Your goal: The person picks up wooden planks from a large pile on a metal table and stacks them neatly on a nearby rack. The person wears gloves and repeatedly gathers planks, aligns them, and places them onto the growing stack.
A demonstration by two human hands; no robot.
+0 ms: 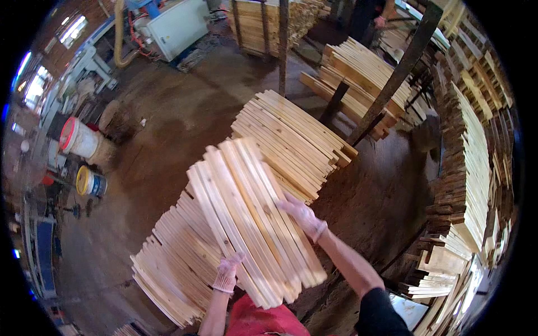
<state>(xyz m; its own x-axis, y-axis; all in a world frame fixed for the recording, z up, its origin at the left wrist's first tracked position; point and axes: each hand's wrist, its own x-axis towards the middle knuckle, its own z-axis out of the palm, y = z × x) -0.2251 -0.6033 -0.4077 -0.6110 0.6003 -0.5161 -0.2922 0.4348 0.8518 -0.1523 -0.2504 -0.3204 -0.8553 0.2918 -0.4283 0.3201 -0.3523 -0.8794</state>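
Observation:
Between my two gloved hands is a bundle of pale wooden slats [255, 218], lying side by side and tilted. My left hand [227, 270] grips its near left edge, with some fingers hidden by the wood. Along the right edge, my right hand [304, 217] presses with its fingers against the outer slat. Below and left of the bundle lies a stack of similar slats [176, 260], partly covered by it. Just beyond the bundle, another slat stack [294, 140] has uneven ends.
Dark upright posts [398, 73] rise beside a farther lumber pile [364, 73]. A long wall of stacked boards [473, 168] runs along the right. At left stand a white bucket [81, 139] and a yellow-rimmed bucket [91, 182]. A white machine cabinet [178, 31] is farther back.

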